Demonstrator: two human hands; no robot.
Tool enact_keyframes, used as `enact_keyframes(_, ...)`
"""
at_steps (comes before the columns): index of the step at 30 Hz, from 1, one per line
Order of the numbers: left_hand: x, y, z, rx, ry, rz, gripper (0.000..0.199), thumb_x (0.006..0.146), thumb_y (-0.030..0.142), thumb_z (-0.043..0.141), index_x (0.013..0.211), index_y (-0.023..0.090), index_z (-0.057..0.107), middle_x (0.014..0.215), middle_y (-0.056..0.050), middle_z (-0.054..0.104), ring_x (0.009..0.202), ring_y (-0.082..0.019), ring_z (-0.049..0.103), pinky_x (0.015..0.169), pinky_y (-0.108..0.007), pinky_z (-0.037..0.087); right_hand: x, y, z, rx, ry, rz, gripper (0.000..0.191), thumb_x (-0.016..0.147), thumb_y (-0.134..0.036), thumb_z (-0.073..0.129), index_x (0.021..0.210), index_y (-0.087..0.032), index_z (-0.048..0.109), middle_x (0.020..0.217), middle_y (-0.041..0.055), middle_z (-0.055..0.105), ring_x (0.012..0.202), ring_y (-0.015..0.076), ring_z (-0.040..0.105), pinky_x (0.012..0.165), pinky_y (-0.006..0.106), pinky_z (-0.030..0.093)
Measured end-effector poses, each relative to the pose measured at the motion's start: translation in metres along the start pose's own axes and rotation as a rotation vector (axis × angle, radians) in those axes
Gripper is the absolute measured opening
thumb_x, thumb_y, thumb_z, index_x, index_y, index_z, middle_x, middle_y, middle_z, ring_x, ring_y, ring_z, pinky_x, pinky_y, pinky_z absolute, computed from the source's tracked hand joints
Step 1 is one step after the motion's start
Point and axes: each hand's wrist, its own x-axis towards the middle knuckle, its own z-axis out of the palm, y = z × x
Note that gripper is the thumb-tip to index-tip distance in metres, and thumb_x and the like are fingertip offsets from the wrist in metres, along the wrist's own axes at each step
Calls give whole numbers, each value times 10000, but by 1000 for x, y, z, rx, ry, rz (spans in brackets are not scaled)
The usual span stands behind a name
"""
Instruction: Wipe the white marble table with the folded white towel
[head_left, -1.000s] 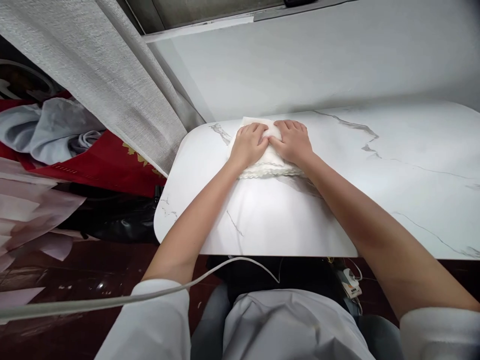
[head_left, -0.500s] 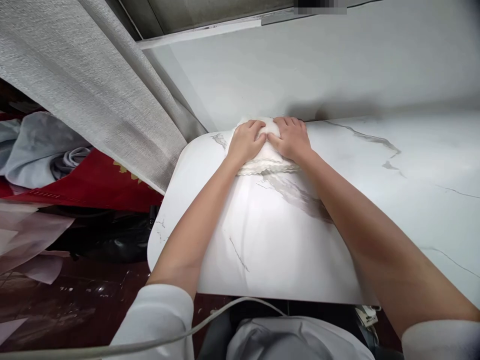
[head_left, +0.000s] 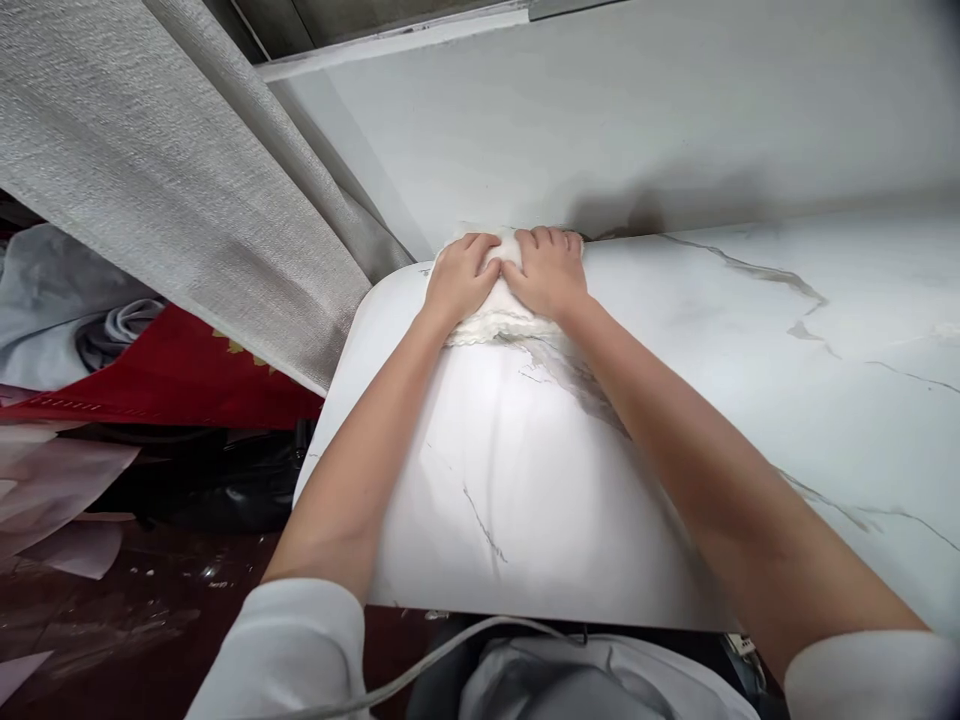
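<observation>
At the lower centre of the frame a pale cable [head_left: 502, 621] curves below the near edge of the marbled desk [head_left: 540, 520]; beyond the bare surface, at upper centre, a white, layered cloth [head_left: 501, 305] lies near the wall [head_left: 637, 120]. The left hand [head_left: 459, 280] and right hand [head_left: 551, 270] rest open on its top, thumbs nearly meeting, neither clenched. The step in hand seems to be pressing or steadying the cloth, and shifting it from here would call for even pressure from both palms.
</observation>
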Motion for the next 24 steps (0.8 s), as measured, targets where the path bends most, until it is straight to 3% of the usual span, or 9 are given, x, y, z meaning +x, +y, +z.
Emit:
enact_keyframes(4,-15,-7,-8,5,20,-7,353,927,249,428,1212,194,629,1299,-76,655,1228,-249,570,1110,-385,386,-16,-21,-3,20,-2,-22,478,1001,-327,293,1338,-68,512,1346,205,535,1276,339,419,1128,540,202)
enact_keyframes(9,-41,1,-14,48,21,-11,344,929,254,424,1207,210,622,1299,-74,656,1228,-254,570,1115,-407,382,-43,-34,-11,56,-13,-18,497,995,-323,336,1386,-66,503,1399,199,520,1332,331,400,1163,525,178)
enact_keyframes(16,-95,30,-26,101,-18,39,365,966,248,383,1245,154,598,1339,-116,627,1270,-256,541,1135,-415,365,-108,-51,-27,76,-16,14,536,999,-332,331,1440,-63,473,1463,203,478,1404,344,344,1182,538,155)
enact_keyframes(24,-172,73,-44,155,-63,78,396,1004,258,309,1303,150,546,1427,-133,567,1366,-245,477,1204,-457,300,-190,-63,-48,21,5,-80,559,1020,-370,277,1453,-66,455,1461,228,469,1373,345,377,1166,558,193)
